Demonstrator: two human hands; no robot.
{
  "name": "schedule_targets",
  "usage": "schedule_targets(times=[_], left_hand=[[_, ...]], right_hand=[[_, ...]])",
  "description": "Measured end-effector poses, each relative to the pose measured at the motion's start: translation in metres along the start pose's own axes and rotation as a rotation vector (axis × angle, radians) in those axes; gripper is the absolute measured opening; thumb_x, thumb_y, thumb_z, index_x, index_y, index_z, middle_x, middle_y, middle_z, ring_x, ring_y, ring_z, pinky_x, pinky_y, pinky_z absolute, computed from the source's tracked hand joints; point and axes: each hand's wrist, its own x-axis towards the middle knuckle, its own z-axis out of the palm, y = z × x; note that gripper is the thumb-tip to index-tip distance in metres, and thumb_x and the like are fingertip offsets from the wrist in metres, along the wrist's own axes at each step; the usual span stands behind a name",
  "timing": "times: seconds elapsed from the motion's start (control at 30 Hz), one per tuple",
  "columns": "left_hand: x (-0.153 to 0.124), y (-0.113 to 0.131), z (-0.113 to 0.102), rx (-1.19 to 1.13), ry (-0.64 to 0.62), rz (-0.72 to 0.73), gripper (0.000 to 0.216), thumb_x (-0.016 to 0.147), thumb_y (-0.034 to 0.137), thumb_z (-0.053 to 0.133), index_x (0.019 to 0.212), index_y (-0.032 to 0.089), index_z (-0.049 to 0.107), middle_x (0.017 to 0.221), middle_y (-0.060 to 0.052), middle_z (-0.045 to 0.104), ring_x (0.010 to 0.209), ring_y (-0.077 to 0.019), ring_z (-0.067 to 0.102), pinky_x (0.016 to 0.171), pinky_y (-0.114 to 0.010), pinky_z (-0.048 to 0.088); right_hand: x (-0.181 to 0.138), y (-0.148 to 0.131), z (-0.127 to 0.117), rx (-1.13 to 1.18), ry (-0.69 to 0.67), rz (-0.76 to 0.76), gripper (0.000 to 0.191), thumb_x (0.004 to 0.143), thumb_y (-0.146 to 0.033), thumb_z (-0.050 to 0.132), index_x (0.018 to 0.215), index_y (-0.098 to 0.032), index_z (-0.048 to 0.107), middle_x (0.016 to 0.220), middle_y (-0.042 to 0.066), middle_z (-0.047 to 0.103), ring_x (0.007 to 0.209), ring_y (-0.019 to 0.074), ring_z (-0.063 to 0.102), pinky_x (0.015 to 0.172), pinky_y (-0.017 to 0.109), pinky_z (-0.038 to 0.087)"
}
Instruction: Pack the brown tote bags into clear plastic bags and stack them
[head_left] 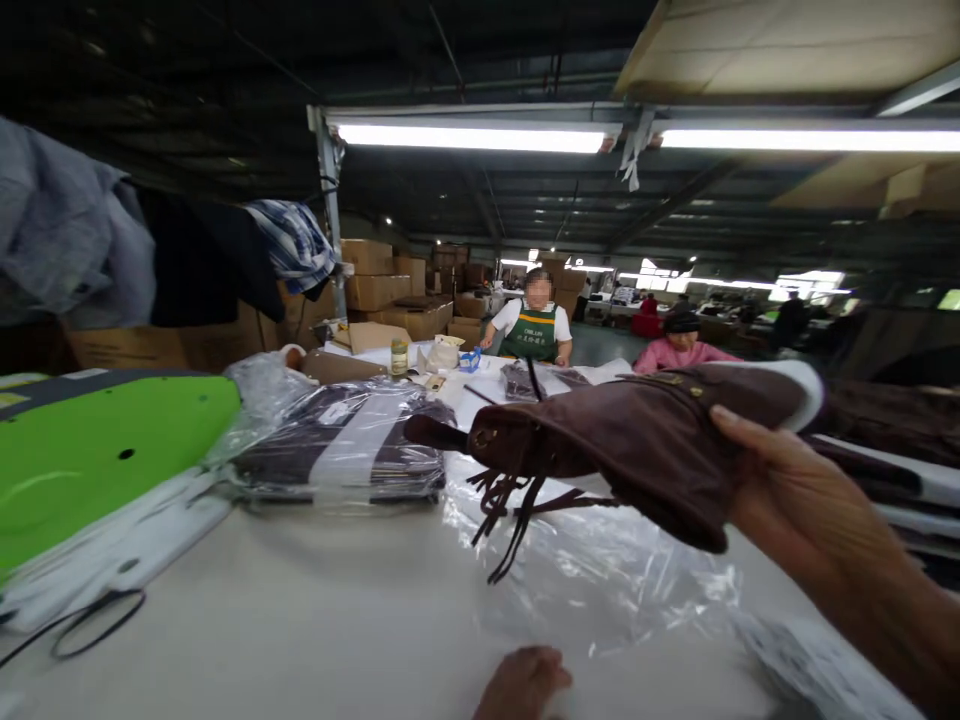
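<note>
A dark brown leather piece (pixel 645 445) with brass-coloured studs, a short strap and dangling thin laces is raised above the table. My right hand (pixel 787 490) grips it at its right part, the thumb on top and the other fingers hidden beneath. Something white shows at its far right end. Low in the view is my left hand (pixel 525 685), partly cut off by the frame edge; its fingers are loosely bent, with nothing visible in them. Clear plastic wrap (pixel 600 580) lies on the white table (pixel 337 600) below the leather piece.
A plastic-wrapped stack of dark goods (pixel 352 445) lies left of centre, beside a bright green board (pixel 112 450). A black cord (pixel 97 620) lies front left. Across the table sits a person in a green apron (pixel 532 330). Dark stacked pieces (pixel 892 450) stand right.
</note>
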Motion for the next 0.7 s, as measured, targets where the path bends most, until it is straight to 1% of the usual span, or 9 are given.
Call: schedule_targets(times=[0.1,0.2,0.27,0.33,0.4,0.47,0.53,0.6,0.7], left_hand=[[-0.037,0.002,-0.013,-0.532,0.137,-0.168,0.054,0.083,0.052,0.064,0.132,0.03,0.058,0.141,-0.01,0.056,0.133,-0.0314,0.049,0.113,-0.042,0.038],[-0.095,0.002,-0.038,-1.003,0.249,-0.29,0.073,0.07,0.063,0.073,0.132,0.027,0.057,0.141,-0.014,0.056,0.134,-0.0349,0.048,0.11,-0.047,0.04],[-0.143,0.003,-0.055,-1.114,0.3,-0.307,0.08,0.068,0.066,0.074,0.136,0.031,0.052,0.147,-0.013,0.049,0.139,-0.0347,0.042,0.106,-0.049,0.042],[-0.196,0.009,-0.071,-1.188,0.365,-0.27,0.075,0.074,0.067,0.068,0.139,0.035,0.046,0.152,-0.009,0.044,0.143,-0.0313,0.036,0.105,-0.048,0.044],[-0.252,0.022,-0.083,-1.333,0.432,-0.256,0.067,0.08,0.064,0.064,0.137,0.033,0.048,0.149,-0.01,0.047,0.142,-0.0301,0.038,0.104,-0.048,0.045],[-0.307,0.042,-0.091,-1.46,0.487,-0.319,0.059,0.084,0.062,0.06,0.132,0.027,0.053,0.141,-0.013,0.055,0.134,-0.0307,0.048,0.1,-0.048,0.048],[-0.353,0.06,-0.094,-1.472,0.499,-0.43,0.054,0.088,0.061,0.054,0.126,0.023,0.056,0.131,-0.014,0.061,0.121,-0.028,0.058,0.093,-0.043,0.052],[-0.387,0.071,-0.093,-1.372,0.454,-0.491,0.051,0.09,0.06,0.053,0.122,0.021,0.058,0.123,-0.012,0.064,0.106,-0.0233,0.064,0.083,-0.036,0.054],[-0.42,0.074,-0.085,-1.101,0.39,-0.515,0.05,0.084,0.058,0.063,0.119,0.022,0.06,0.119,-0.01,0.065,0.103,-0.0213,0.063,0.073,-0.028,0.052]], right_hand=[[-0.052,0.031,0.013,0.01,-0.006,0.094,0.046,0.063,-0.011,0.08,0.107,-0.02,0.072,0.105,0.007,0.077,0.094,0.025,0.073,0.086,0.036,0.062],[-0.107,0.053,0.023,0.023,-0.045,0.104,0.054,0.061,-0.015,0.085,0.112,-0.023,0.07,0.103,0.005,0.077,0.096,0.0255,0.073,0.089,0.038,0.061],[-0.152,0.067,0.026,0.028,-0.083,0.064,0.058,0.062,-0.019,0.086,0.117,-0.025,0.068,0.106,0.005,0.077,0.098,0.0258,0.072,0.092,0.041,0.059],[-0.205,0.086,0.025,0.038,-0.105,0.027,0.06,0.065,-0.024,0.085,0.122,-0.027,0.066,0.112,0.005,0.075,0.102,0.0261,0.071,0.094,0.043,0.058],[-0.265,0.112,0.021,0.059,-0.082,0.048,0.059,0.068,-0.028,0.084,0.124,-0.028,0.065,0.117,0.004,0.073,0.107,0.0256,0.069,0.097,0.043,0.056],[-0.33,0.146,0.018,0.08,-0.02,0.133,0.054,0.07,-0.032,0.083,0.121,-0.027,0.066,0.117,0.004,0.073,0.109,0.0254,0.068,0.098,0.043,0.056],[-0.393,0.184,0.017,0.112,0.062,0.271,0.047,0.07,-0.031,0.082,0.115,-0.024,0.068,0.112,0.006,0.075,0.105,0.0262,0.069,0.096,0.045,0.056],[-0.445,0.22,0.018,0.181,0.177,0.437,0.038,0.071,-0.024,0.081,0.107,-0.02,0.069,0.104,0.006,0.076,0.098,0.0258,0.071,0.093,0.047,0.057],[-0.492,0.265,0.017,0.298,0.359,0.66,0.025,0.077,-0.016,0.074,0.1,-0.019,0.066,0.091,0.004,0.077,0.089,0.0227,0.072,0.089,0.049,0.058]])
